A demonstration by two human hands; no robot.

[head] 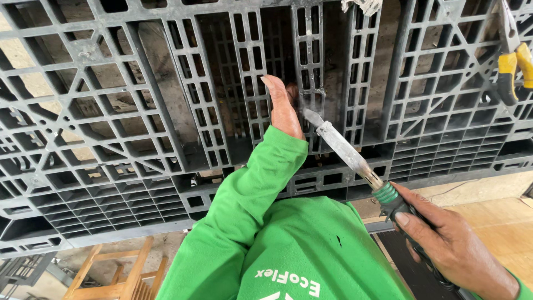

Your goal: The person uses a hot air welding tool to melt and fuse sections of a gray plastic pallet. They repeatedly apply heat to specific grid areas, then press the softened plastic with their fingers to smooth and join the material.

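Against black plastic pallet (166, 111): left hand (282, 108) flat, open, bracing a rib; right hand (449, 239) clenched around hot iron (347, 153), tip melting the crack; steady pressure needed.

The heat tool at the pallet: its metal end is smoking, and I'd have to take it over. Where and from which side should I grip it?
Probably by the dark handle below the green collar, where the right hand grips it now. Come from the lower right, behind the tool: its bare metal barrel slants up-left to the pallet, with smoke at the tip beside the left hand.
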